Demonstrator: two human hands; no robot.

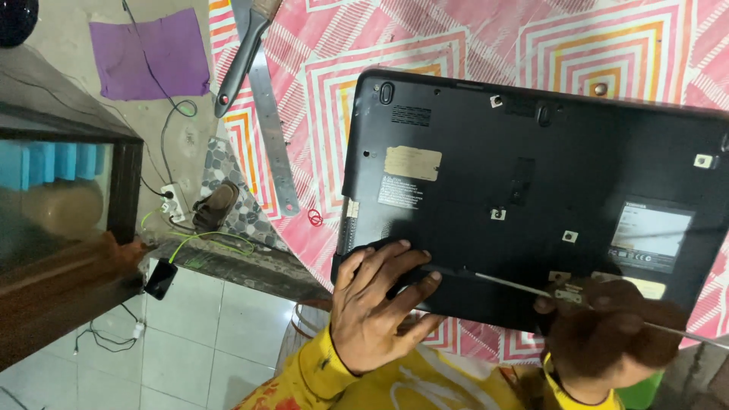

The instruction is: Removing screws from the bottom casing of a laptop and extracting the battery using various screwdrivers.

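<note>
A black laptop (531, 182) lies upside down on a table covered with a pink, white and orange patterned cloth (395, 45). My left hand (376, 307) rests spread on the laptop's near left corner, fingers apart, pressing on the casing. My right hand (611, 334), blurred, grips a thin metal tool (505, 283) whose tip reaches the seam along the laptop's near edge. Yellow sleeves cover both wrists.
A metal ruler (269, 129) and a paintbrush with a dark handle (239, 61) lie on the cloth's left side, with a red rubber band (314, 219) nearby. Beyond the table edge are a tiled floor, a power strip (174, 202), a phone (160, 279), cables and wooden furniture (68, 228).
</note>
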